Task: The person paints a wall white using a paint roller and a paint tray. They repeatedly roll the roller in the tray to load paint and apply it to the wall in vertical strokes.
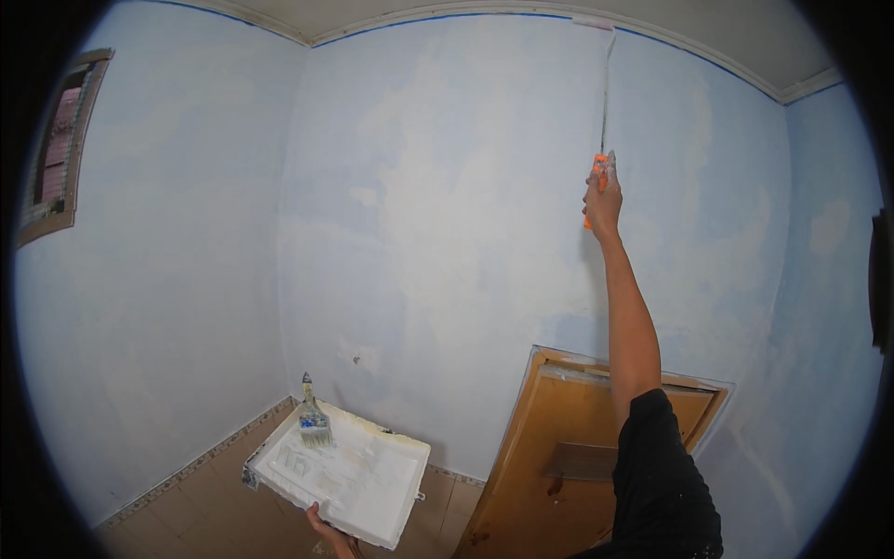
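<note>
Right hand (pixel 604 197): fingers clamped round orange-handled metal-rod paint roller (pixel 605 102), its pale sleeve high on the pale-blue far wall (pixel 503 214). Left hand (pixel 328 529) gripped white rectangular paint tray (pixel 386 475), near left. Tilting probably risked sliding the paint-caked flat brush (pixel 315 426) off; overreaching, smeared cream moulding (pixel 466 8).

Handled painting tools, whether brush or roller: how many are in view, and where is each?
2. The orange-handled paint roller with a thin rod is in the right hand; the flat, paint-smeared paintbrush rests on the white rectangular paint tray in the left hand. None seems hidden.
</note>
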